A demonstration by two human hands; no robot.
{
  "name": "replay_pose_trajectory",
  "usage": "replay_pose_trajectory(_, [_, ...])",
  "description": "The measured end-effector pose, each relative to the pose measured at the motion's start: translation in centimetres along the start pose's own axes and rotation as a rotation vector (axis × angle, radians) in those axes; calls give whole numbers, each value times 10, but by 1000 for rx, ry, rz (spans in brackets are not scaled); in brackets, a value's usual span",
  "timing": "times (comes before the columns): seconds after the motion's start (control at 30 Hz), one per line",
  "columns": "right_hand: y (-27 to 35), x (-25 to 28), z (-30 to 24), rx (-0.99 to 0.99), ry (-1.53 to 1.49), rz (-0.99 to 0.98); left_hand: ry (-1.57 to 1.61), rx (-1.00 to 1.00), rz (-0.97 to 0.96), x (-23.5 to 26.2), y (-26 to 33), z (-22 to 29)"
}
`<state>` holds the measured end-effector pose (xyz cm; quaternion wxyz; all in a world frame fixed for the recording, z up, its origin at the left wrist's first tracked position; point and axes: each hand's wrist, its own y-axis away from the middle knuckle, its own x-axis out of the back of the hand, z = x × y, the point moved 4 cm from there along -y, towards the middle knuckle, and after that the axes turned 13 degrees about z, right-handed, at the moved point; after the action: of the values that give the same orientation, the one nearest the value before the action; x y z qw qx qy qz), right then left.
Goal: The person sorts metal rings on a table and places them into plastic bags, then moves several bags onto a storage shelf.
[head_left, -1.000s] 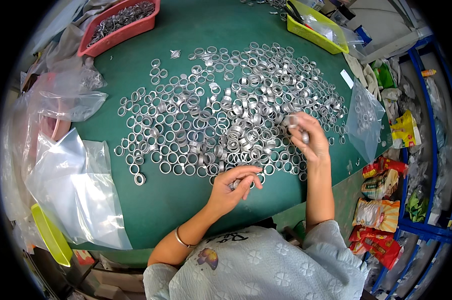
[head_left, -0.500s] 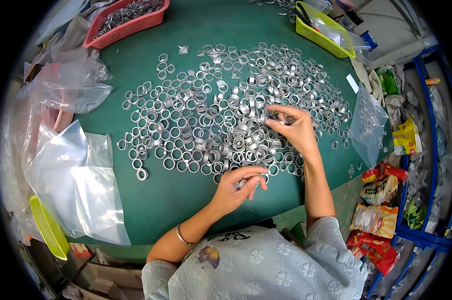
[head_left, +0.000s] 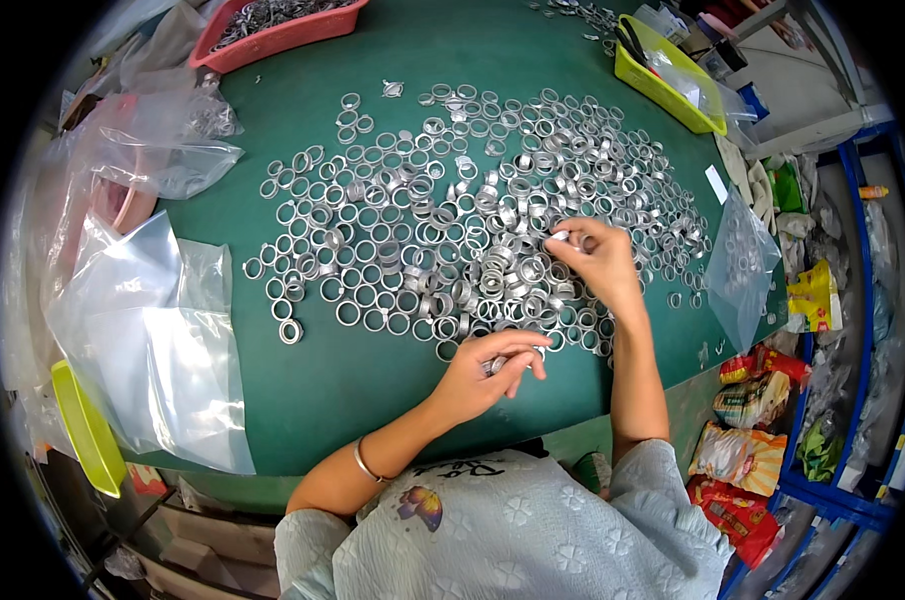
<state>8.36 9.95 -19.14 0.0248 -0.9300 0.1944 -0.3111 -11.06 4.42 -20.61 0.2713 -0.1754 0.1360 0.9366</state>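
Several hundred metal rings [head_left: 453, 230] across the table [head_left: 373, 400], one red tray [head_left: 283, 30], two yellow-green trays [head_left: 668, 75], two hands.

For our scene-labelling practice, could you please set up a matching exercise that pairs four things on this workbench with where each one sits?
Things:
1. red tray
2. yellow-green tray
3. large clear plastic bag
4. left hand

Places:
A. far right of the green table, near its edge
B. near edge of the spread of metal rings, holding a few rings
C. far left of the table top, filled with metal parts
D. left side of the table, lying flat

Pairs: 1-C, 2-A, 3-D, 4-B
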Motion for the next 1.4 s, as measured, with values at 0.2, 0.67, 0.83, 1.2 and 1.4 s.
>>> replay_pose_trajectory(0.2, [10, 11, 3, -748, -1829, -332, 8, -5, -31, -1, 0, 1])
replay_pose_trajectory(0.67, [32, 1, -33, -31, -186, -80, -74, 2, -138, -7, 3, -8])
replay_pose_trajectory(0.83, [35, -4, -33, 247, 247, 69, -84, 17, -137, -8, 2, -6])
replay_pose_trajectory(1.2, [34, 1, -34, 197, 237, 6, -106, 31, -142, -7, 0, -6])
replay_pose_trajectory(1.4, [23, -12, -40, 265, 374, -149, -97, 45, -136, -6, -1, -7])
